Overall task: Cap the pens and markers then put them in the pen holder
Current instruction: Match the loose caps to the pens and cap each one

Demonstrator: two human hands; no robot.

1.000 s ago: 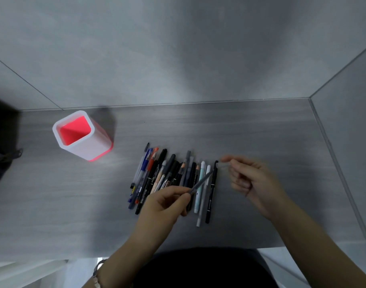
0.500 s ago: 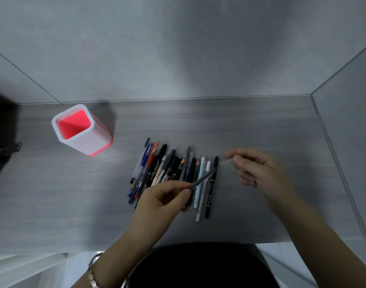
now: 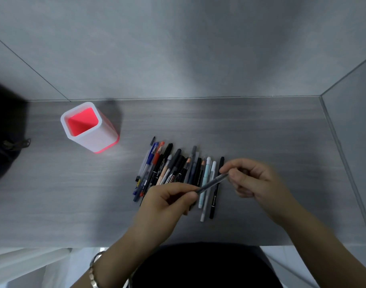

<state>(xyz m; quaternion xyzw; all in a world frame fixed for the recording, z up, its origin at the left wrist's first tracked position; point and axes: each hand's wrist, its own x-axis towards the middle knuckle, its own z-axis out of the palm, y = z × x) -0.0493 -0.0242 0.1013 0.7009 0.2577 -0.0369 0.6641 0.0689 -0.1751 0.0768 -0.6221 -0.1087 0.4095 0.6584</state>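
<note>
The left hand [image 3: 169, 201] is pinching the grey pen [image 3: 212, 183] by its near end; the pen is slanting up-right over the row of pens [image 3: 167, 169], its far tip pinched by the right hand [image 3: 252, 179], likely capping; the pen holder [image 3: 103, 140] is standing well left, nearer the left hand

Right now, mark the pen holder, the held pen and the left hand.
pen holder [image 3: 104, 139]: head view, white outer wall.
held pen [image 3: 213, 183]: head view, mid-barrel.
left hand [image 3: 167, 202]: head view, back of hand.
</note>
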